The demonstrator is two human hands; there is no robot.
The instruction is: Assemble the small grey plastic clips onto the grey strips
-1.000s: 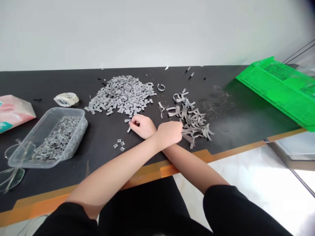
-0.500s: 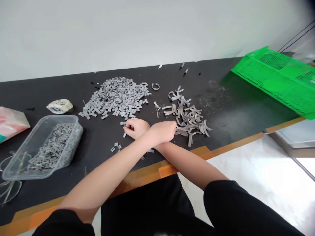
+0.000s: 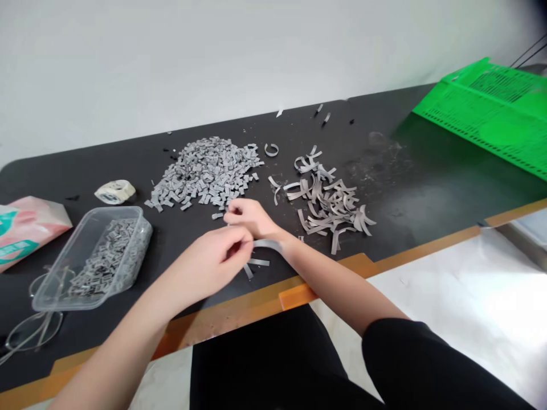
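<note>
My left hand [image 3: 216, 261] is closed on one end of a grey strip [image 3: 268, 245], held just above the black table [image 3: 427, 188] near its front edge. My right hand [image 3: 248, 218] lies just behind it with fingers curled in a pinch; what they hold is hidden. A heap of small cut grey pieces [image 3: 209, 171] lies behind my hands. To their right is a pile of curled grey strips [image 3: 331, 208]. Two short strips [image 3: 256, 265] lie on the table under my left hand.
A clear plastic tub [image 3: 55, 285] part-filled with cut pieces stands at the left. Behind it lie a tape roll [image 3: 114, 192] and a pink packet [image 3: 25, 230]. Glasses [image 3: 29, 333] lie at the front left. A green perforated crate [image 3: 491, 108] sits far right.
My arms were crossed, with the left hand at the strip pile. The left hand has drawn back leftward with a strip, and the arms are uncrossed. The right hand stayed put.
</note>
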